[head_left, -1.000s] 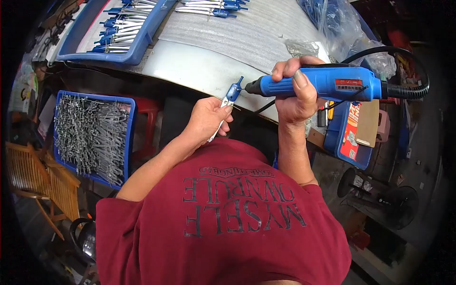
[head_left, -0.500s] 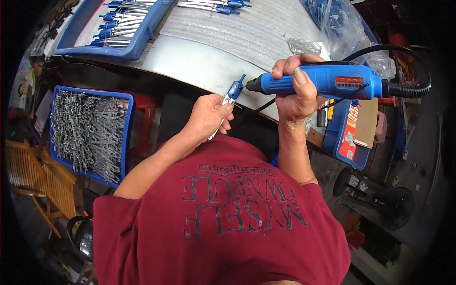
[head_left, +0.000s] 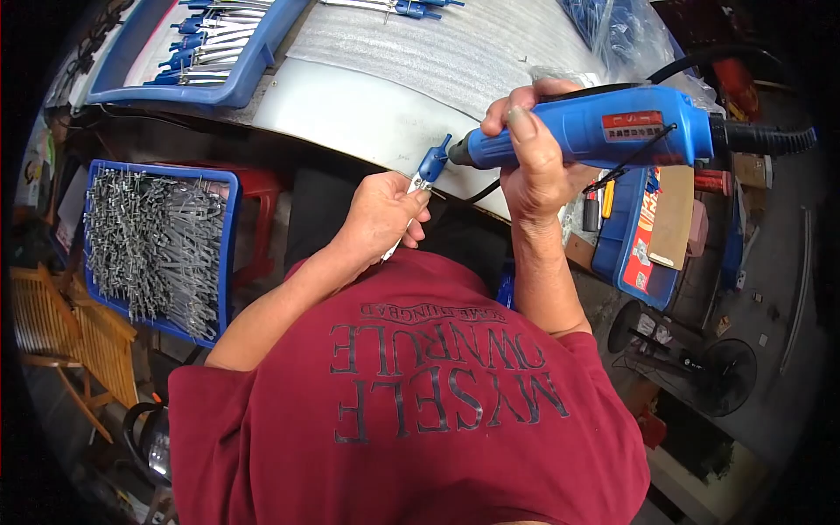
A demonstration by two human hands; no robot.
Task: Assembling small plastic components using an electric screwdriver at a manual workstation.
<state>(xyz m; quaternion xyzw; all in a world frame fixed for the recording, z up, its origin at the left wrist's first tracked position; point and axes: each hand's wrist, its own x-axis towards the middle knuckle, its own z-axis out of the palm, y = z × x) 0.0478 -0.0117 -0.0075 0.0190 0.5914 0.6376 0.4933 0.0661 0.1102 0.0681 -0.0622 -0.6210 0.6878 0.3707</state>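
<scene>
Gripping the part (head_left: 417, 183) in the left hand (head_left: 378, 214), with fingers (head_left: 415, 231) clamped on its white shank (head_left: 390, 251) and the blue end (head_left: 432, 164) left free beyond them. Holding it in front of the shirt (head_left: 411, 297), by the near edge of the tabletop (head_left: 350, 109); hard to say whether touching that edge or apart from it. Clasping the driver (head_left: 577, 127) in the right hand (head_left: 538, 162), with fingers wrapped around its blue body. Pointing the dark tip (head_left: 458, 152) leftward at the blue end; too small to make out whether touching or just beside.

To do this well, probably best to line up the tip straight with the spot being worked, without tilting. Pinch the shank firmly close behind the blue end, to resist twisting. Press lightly and evenly rather than hard. Leave the fingers well back from the tip. Allow slack in the cable (head_left: 766, 138), trailing off to the right, to avoid dragging the driver askew.

Seeing similar parts in the tray (head_left: 162, 93) at far left, and metal pieces (head_left: 149, 245) in the crate (head_left: 230, 236) at left.
</scene>
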